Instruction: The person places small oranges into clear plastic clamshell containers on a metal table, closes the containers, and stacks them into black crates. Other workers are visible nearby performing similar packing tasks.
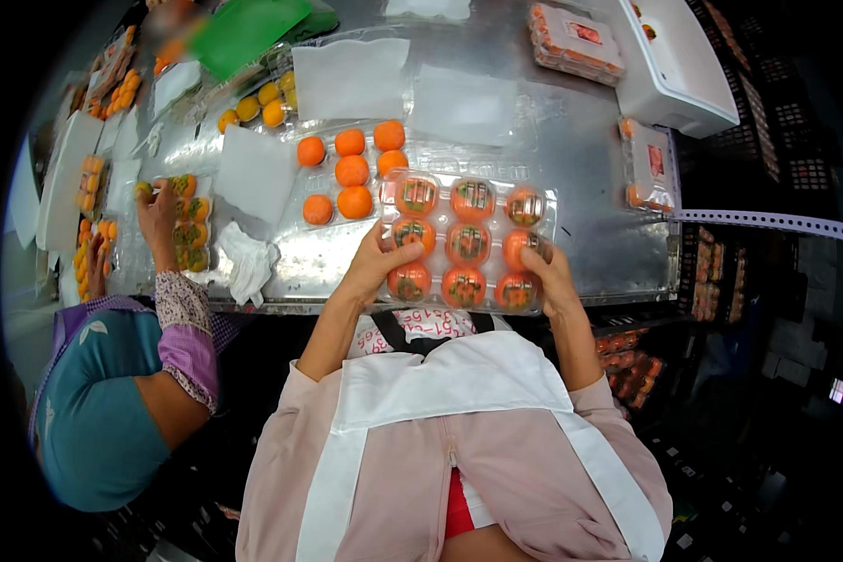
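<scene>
My left hand (374, 265) and my right hand (556, 275) grip the left and right sides of a clear plastic clamshell pack (444, 219), thumbs on top. Inside it, several orange persimmons (468, 243) sit in rows, their green-brown calyxes facing up. The pack is at the front edge of the metal table (583, 147) and appears to be closed. Just beyond it, several loose persimmons (352, 171) rest smooth side up in clear plastic trays, with some cells unfilled. A white liner sheet (256, 171) lies to their left.
A co-worker's hand (157, 218) touches fruit in a tray at left. A crumpled white cloth (244, 261) lies between us. More white sheets (351, 79) lie farther back. Packed fruit (577, 43) and a white foam box (681, 67) stand at back right. A perforated metal strip (766, 223) juts rightward.
</scene>
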Available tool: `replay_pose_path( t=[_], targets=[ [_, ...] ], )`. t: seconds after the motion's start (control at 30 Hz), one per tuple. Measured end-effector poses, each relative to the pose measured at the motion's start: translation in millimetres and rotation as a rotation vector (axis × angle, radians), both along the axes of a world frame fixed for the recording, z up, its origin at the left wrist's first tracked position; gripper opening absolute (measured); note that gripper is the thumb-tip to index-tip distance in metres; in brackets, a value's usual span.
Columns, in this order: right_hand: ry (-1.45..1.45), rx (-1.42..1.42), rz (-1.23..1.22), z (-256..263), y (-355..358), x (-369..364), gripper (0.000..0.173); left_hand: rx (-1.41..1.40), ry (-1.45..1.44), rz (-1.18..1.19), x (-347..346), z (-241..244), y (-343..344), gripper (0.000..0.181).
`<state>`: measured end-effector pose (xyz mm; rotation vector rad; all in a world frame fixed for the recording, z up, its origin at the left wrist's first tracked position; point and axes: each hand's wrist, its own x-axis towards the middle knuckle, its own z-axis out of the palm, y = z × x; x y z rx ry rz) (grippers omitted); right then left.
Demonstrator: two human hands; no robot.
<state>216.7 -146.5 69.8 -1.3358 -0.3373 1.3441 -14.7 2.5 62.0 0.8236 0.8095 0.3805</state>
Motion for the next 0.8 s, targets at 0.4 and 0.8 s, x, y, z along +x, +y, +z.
replay_pose_path(
  t=[0.4, 0.8],
  targets=[
    [0.958, 0.538, 0.03, -48, 37, 6, 0.057, -0.637, -0.61, -0.049, 75, -1, -35, 0.069],
    [0.517, 0.531, -0.43, -65, -16, 81, 0.056, -0.305, -0.042, -0.561, 147, 25, -61, 0.088]
  ],
)
